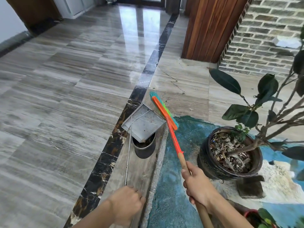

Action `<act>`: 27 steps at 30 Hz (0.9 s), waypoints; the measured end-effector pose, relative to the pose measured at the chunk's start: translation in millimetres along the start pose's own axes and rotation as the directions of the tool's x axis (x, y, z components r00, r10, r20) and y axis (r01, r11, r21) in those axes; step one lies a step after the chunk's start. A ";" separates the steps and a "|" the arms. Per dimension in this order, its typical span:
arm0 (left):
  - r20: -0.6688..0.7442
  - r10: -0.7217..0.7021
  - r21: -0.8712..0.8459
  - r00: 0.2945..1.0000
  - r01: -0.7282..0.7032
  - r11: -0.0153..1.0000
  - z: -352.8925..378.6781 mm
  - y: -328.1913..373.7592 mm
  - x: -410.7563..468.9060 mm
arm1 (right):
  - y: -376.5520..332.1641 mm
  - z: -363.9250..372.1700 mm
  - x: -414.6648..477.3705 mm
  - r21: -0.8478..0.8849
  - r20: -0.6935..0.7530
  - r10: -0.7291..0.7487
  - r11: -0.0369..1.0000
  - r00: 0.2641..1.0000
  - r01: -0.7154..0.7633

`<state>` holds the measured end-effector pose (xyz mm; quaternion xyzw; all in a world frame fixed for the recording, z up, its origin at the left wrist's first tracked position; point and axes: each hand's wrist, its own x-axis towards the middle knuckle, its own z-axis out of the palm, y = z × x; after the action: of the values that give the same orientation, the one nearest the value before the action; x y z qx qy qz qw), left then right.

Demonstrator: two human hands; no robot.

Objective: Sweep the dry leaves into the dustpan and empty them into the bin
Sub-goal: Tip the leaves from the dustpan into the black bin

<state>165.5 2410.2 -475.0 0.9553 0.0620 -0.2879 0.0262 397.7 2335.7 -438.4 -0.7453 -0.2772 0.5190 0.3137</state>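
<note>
Shiny grey marble floor (65,79) with a dark strip. Left hand (126,204) is curled round the thin metal handle (129,153) of the dustpan (144,124), which is tipped with one corner over the bin (144,151). Brown debris (144,143) sits inside the bin. Right hand (197,185) grips the broom (172,134), its head just beside the pan. Pot (207,158) on the right.

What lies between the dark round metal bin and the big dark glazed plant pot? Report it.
Head view: the broom's orange handle crosses there, over a grey stone kerb and teal-painted floor.
</note>
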 end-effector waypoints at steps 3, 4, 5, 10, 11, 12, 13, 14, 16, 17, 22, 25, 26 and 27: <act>-0.010 -0.020 -0.019 1.000 0.020 1.000 -5.9 -8.1 -0.7 | -2.2 1.6 2.5 0.006 0.001 0.000 1.000 1.000 0.000; 0.004 -0.028 -0.012 1.000 0.028 1.000 -8.4 -10.2 -1.7 | -2.3 2.2 3.1 0.004 0.001 -0.002 1.000 1.000 0.002; 0.029 -0.031 0.003 0.999 0.031 1.000 -10.2 -12.6 -2.1 | -2.1 2.7 3.4 0.000 0.001 -0.004 1.000 1.000 0.004; 0.113 -0.039 0.001 0.993 0.039 0.999 -15.0 -15.2 0.4 | -2.1 5.5 2.6 -0.043 0.004 -0.013 0.999 1.000 0.013; 0.120 -0.052 -0.002 0.991 0.053 0.999 -15.6 -14.3 2.7 | -3.3 4.7 2.5 -0.057 0.004 -0.015 0.998 1.000 0.015; 0.130 -0.060 -0.005 0.990 0.062 0.998 -17.0 -12.9 6.1 | -4.4 4.0 2.8 -0.065 0.005 -0.016 0.998 1.000 0.016; 0.134 -0.057 -0.019 0.989 0.060 0.998 -19.5 -10.1 11.1 | -4.9 2.9 2.7 -0.058 0.004 -0.011 0.998 1.000 0.011; 0.139 -0.048 -0.029 0.989 0.052 0.998 -24.3 -5.4 16.2 | -5.2 2.2 2.0 -0.037 0.003 -0.002 0.999 1.000 0.002; 0.135 -0.018 -0.017 0.991 0.020 1.000 -35.9 3.8 24.0 | -6.3 2.6 0.6 0.008 0.018 0.020 1.000 1.000 -0.020; 0.112 0.006 -0.012 0.994 -0.004 1.000 -42.0 6.1 27.1 | -6.7 2.9 -0.6 0.022 0.023 0.033 0.999 0.999 -0.034; 0.146 0.072 0.023 0.987 -0.076 0.997 -35.5 14.8 31.2 | -1.9 1.8 -5.5 0.012 0.022 0.053 0.999 0.998 -0.053; 0.296 0.038 0.147 0.955 -0.085 0.986 -10.4 32.2 22.5 | 5.4 0.0 -7.3 -0.006 0.004 0.067 0.998 0.998 -0.067; 0.323 0.032 0.169 0.946 -0.091 0.981 -6.3 32.2 18.6 | 5.5 -1.0 -7.3 0.000 0.009 0.073 0.997 0.997 -0.073; 0.315 0.043 0.162 0.948 -0.099 0.982 -6.5 32.2 18.4 | 6.2 -5.7 -9.0 0.009 0.008 0.081 0.997 0.997 -0.081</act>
<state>188.6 2380.7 -479.3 0.8985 -0.0030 -0.4372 -0.0382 400.9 2323.9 -436.2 -0.7525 -0.2454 0.5355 0.2947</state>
